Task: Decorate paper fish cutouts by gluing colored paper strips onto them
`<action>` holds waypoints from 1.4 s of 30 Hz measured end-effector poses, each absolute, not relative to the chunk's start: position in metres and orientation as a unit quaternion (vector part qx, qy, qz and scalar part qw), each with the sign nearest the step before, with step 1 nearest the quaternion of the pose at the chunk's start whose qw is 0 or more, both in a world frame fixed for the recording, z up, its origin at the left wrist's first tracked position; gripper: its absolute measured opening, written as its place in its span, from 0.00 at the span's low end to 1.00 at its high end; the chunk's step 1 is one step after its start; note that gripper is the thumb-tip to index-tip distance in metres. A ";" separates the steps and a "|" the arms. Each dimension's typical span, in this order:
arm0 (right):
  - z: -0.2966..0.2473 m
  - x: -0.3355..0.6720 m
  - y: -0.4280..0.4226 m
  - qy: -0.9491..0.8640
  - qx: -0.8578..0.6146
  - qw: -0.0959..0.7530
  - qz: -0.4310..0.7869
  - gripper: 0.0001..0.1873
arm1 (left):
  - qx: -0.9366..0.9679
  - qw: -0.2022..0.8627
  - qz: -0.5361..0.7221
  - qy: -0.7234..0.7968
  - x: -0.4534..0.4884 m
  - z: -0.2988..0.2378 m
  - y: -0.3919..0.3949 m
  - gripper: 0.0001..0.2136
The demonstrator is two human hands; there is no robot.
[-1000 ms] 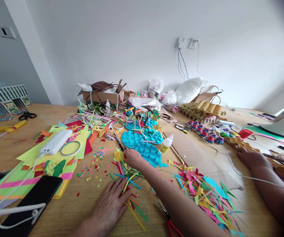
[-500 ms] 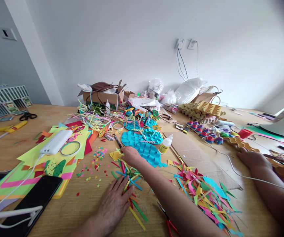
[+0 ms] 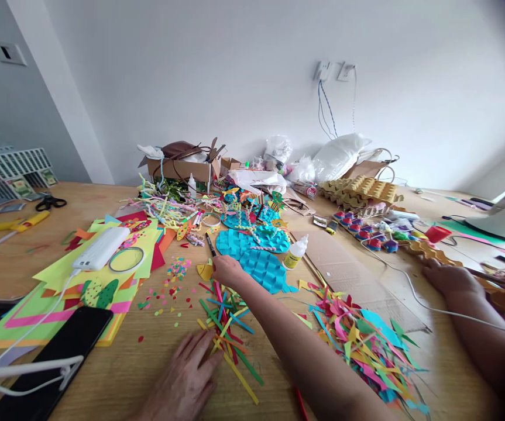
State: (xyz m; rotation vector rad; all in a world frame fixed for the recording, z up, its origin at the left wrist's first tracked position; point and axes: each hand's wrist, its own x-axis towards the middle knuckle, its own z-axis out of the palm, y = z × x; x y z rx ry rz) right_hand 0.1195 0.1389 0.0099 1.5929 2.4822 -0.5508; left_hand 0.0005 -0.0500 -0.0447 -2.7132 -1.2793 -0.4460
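Observation:
My right hand [image 3: 226,271] is closed around the near end of a black pen [image 3: 210,244], whose far end points away from me. Just left of those fingers lies a yellow paper fish [image 3: 204,270], partly covered by the hand. My left hand [image 3: 187,371] rests low on the table, fingers apart, its fingertips at the edge of a pile of coloured paper strips [image 3: 233,323]. Beyond the right hand sits a blue-painted egg-carton sheet [image 3: 263,272], with a glue bottle [image 3: 295,252] standing beside it. My right forearm hides most of a red handle [image 3: 301,403].
Coloured paper sheets [image 3: 65,318], a white power strip [image 3: 102,248] and a black phone [image 3: 59,362] lie left. Paper scraps [image 3: 373,345] and cardboard [image 3: 344,263] spread right. At far right, another person's hand [image 3: 453,279] touches an egg-carton piece [image 3: 428,252].
My left hand has slid back toward me, uncovering more of the paper strips. My right hand has shifted slightly left, and the pen has turned a little. The red-handled scissors are now mostly hidden.

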 end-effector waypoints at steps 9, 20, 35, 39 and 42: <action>0.004 0.132 0.150 0.809 0.520 -0.037 -0.270 0.16 | -0.906 0.035 -0.127 -0.403 0.000 -0.054 -0.055 0.25; -0.008 0.157 0.151 0.769 0.520 -0.153 -0.338 0.16 | -0.888 -0.049 -0.125 -0.440 0.006 -0.053 -0.034 0.24; 0.027 0.198 0.129 0.741 0.517 -0.296 -0.310 0.10 | -0.818 -0.146 -0.094 -0.548 -0.015 -0.021 -0.027 0.14; 0.026 0.207 0.131 0.715 0.516 -0.341 -0.326 0.11 | -0.835 -0.128 -0.118 -0.522 -0.008 -0.032 -0.028 0.15; 0.024 0.208 0.132 0.692 0.516 -0.373 -0.340 0.09 | -0.841 -0.113 -0.148 -0.508 -0.005 -0.040 -0.019 0.17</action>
